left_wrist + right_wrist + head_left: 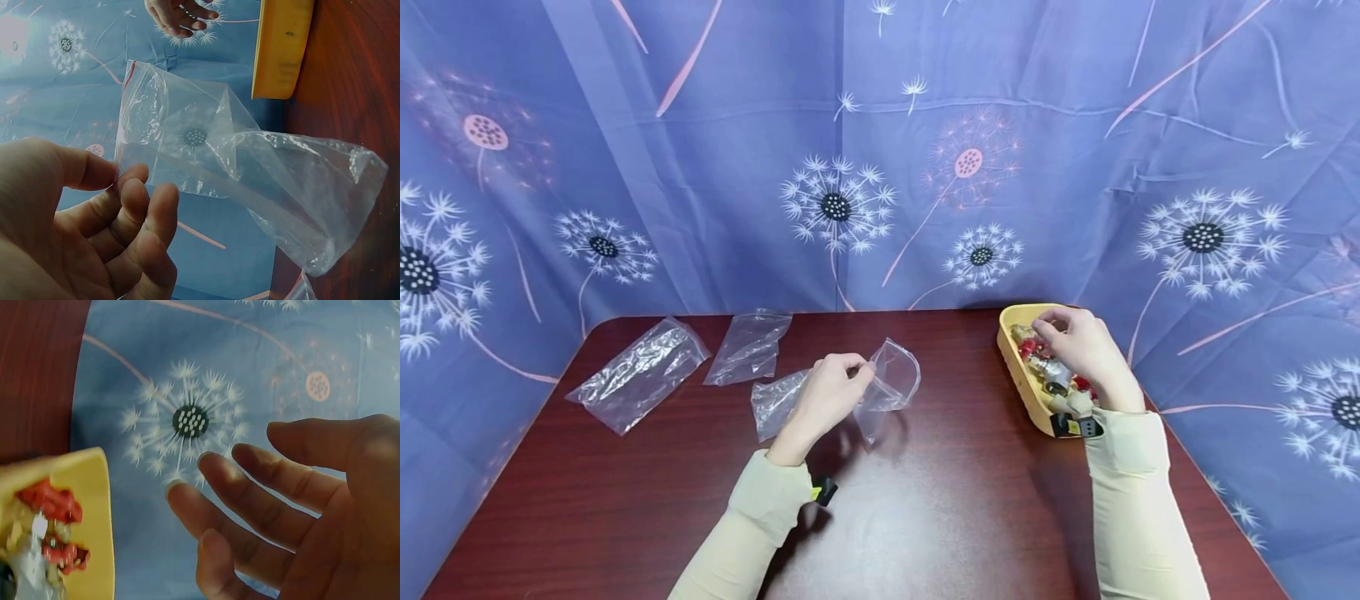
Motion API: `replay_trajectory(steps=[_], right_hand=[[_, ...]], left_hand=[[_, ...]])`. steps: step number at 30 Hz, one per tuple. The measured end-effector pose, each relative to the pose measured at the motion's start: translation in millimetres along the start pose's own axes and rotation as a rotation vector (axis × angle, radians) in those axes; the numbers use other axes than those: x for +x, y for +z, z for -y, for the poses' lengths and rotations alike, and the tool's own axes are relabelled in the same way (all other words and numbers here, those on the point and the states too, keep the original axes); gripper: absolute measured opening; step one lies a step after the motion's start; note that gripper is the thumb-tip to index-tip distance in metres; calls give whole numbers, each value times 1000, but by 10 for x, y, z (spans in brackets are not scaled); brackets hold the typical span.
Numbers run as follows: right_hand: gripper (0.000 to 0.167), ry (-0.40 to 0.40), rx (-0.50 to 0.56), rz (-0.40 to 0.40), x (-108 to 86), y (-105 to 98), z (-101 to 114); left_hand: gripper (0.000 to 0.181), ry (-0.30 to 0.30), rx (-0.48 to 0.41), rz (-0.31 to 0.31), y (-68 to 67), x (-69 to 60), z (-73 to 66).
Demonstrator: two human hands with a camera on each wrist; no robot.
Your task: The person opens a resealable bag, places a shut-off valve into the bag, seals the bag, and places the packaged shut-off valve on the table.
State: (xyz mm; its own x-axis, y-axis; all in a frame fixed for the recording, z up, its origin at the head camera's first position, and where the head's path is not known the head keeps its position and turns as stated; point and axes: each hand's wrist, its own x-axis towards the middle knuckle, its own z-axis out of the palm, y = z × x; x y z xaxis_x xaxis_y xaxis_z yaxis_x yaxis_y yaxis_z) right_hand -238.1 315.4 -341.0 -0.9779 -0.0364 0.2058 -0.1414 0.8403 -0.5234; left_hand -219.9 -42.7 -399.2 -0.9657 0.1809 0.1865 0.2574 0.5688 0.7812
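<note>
Pinched between the thumb and index finger of my left hand point(829, 395) is the edge of a clear zip bag point(893, 377), which hangs above the table. In the left wrist view the bag point(187, 137) looks empty, with a red line along its top edge. My right hand point(1086, 350) is over the yellow basket point(1026, 392), fingers loosely bent. In the right wrist view that hand point(287, 512) holds nothing, its thumb apart from the fingers. Small red, white and silver items point(50, 503) lie inside the basket.
A large clear bag point(640, 375) lies at the table's far left, another point(749, 348) beside it, and a third point(777, 402) partly behind my left hand. The dark red table point(925, 517) meets a blue dandelion-print curtain point(910, 208) at the back and sides.
</note>
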Motion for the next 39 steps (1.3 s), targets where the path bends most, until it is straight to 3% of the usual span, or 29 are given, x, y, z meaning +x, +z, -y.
replay_trajectory(steps=[6,18,27,34,39], right_hand=[[31,33,-11,42,5,-143,-165],[29,87,56,132,119,-280,-600],[27,160,107,206,219,-191,-795],[32,199,78,277,353,-70,-948],[39,277,173,368,470,-8,-1052]], left_hand=[[20,-5,-24,24,18,-2,-2],[20,-4,-5,42,25,-9,-18],[19,15,-6,63,69,-21,-15],[19,15,13,65,91,-28,0],[19,21,22,64,79,-19,-10]])
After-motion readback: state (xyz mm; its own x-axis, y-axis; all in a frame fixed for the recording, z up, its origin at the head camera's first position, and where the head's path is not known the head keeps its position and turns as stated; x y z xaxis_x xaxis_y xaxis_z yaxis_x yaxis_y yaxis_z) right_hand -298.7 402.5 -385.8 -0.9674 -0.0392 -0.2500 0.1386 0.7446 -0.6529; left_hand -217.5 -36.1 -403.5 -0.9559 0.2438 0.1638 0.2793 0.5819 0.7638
